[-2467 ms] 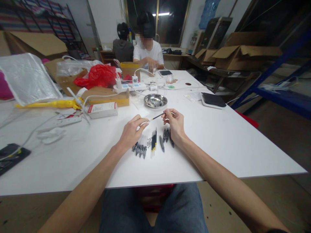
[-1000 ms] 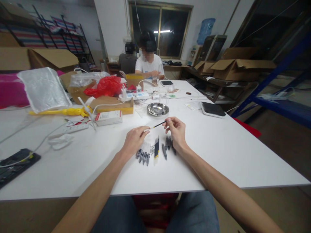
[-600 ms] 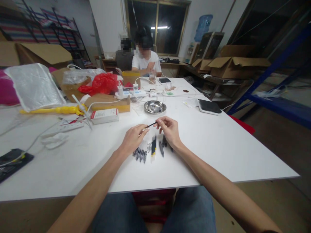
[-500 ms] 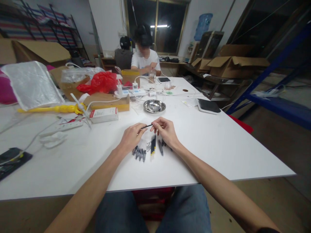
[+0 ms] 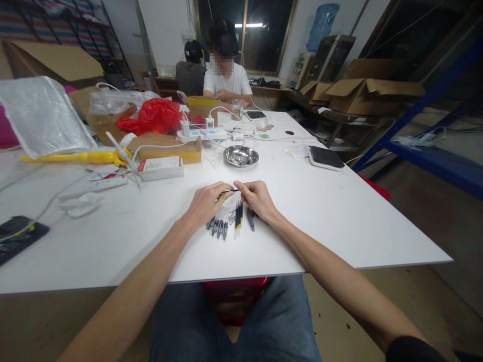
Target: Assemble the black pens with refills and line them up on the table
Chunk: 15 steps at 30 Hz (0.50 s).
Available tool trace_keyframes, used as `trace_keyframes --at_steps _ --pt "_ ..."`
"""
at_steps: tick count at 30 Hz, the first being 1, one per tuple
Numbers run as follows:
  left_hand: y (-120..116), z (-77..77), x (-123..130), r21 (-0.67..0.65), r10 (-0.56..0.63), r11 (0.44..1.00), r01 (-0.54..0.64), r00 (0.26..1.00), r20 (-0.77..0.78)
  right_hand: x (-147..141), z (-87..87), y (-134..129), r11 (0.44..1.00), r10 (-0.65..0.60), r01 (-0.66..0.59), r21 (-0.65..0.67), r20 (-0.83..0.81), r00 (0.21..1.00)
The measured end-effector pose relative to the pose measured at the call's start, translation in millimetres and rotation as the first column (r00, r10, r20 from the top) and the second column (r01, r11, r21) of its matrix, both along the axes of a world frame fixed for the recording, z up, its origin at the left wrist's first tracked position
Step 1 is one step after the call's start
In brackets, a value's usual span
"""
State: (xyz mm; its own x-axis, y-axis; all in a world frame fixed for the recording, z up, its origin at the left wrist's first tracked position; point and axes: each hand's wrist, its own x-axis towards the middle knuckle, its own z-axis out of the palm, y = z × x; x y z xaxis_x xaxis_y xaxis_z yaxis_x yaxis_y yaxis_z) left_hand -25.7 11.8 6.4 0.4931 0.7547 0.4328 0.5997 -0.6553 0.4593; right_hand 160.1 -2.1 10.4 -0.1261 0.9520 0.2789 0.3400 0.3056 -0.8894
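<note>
Fingers of my left hand (image 5: pixel 206 202) and my right hand (image 5: pixel 261 200) are closed on a thin black pen refill (image 5: pixel 236 190), held nearly level above the white table (image 5: pixel 320 221). The two hands almost meet, and their fingers hide most of the refill. Below my left hand lie several clear pen barrels (image 5: pixel 219 229) with black ends. Beside them are small metal pieces (image 5: pixel 231 217), probably springs, and a row of black refills (image 5: pixel 238 216) with yellow bands. A dark pen part (image 5: pixel 251 220) lies under my right hand, which partly covers others.
A shiny metal dish (image 5: pixel 241 150) with small dark pieces stands beyond my hands. Left are a white box (image 5: pixel 161 168), a power strip (image 5: pixel 207 134), cables and a red plastic bag (image 5: pixel 156 118). A black-topped device (image 5: pixel 326 157) sits right. A co-worker (image 5: pixel 230 83) sits opposite.
My hands have drawn closer together along the refill, so less of it shows. My right thumb now lies extended along it. The view has tilted down slightly.
</note>
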Motion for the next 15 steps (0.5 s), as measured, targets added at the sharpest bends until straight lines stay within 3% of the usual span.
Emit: trace_keyframes --at_steps 8,15 --pt "2.5 -0.7 -3.5 0.039 0.088 0.995 -0.088 0.996 0.017 6.7 3.5 5.8 0.978 0.123 -0.126 0.165 0.028 0.992" --pt "-4.2 -1.9 0.8 0.043 0.021 0.999 -0.02 1.0 -0.016 6.0 6.4 1.0 0.976 0.199 -0.203 0.076 0.048 0.979"
